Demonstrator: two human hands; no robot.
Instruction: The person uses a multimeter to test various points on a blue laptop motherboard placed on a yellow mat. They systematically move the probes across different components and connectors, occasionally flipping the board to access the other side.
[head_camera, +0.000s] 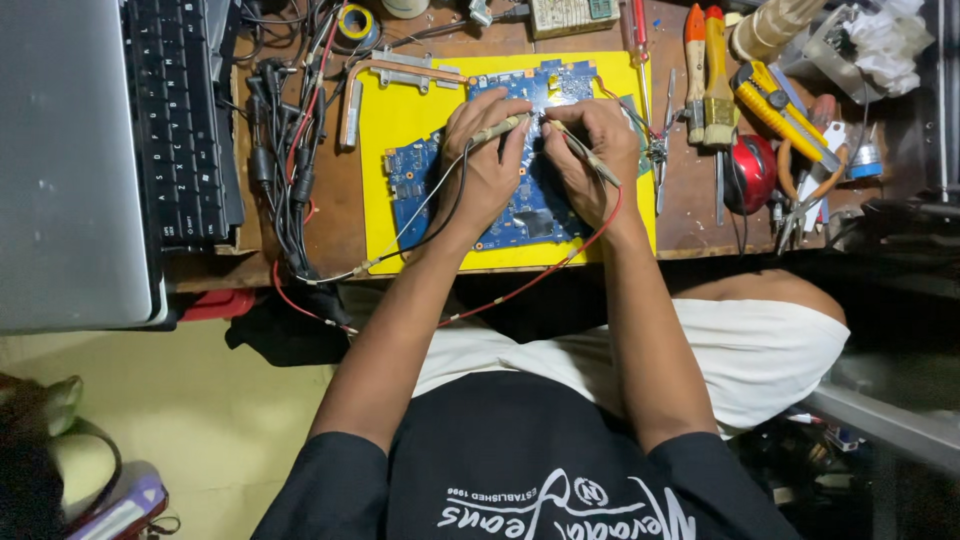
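A blue circuit board (415, 178) lies on a yellow mat (392, 110) on the wooden bench. My left hand (484, 160) rests on the board and pinches a thin probe (500, 127) with a black lead. My right hand (592, 150) grips a second probe (588, 156) with a red lead. Both probe tips meet near the middle top of the board, close together. The hands hide much of the board's centre.
A black keyboard (178, 120) and grey laptop lid (70, 150) sit at the left, beside a tangle of cables (285, 150). A copper heat pipe (375, 75) lies at the mat's top. Brushes (708, 75), a yellow knife (785, 115), pliers and tweezers crowd the right.
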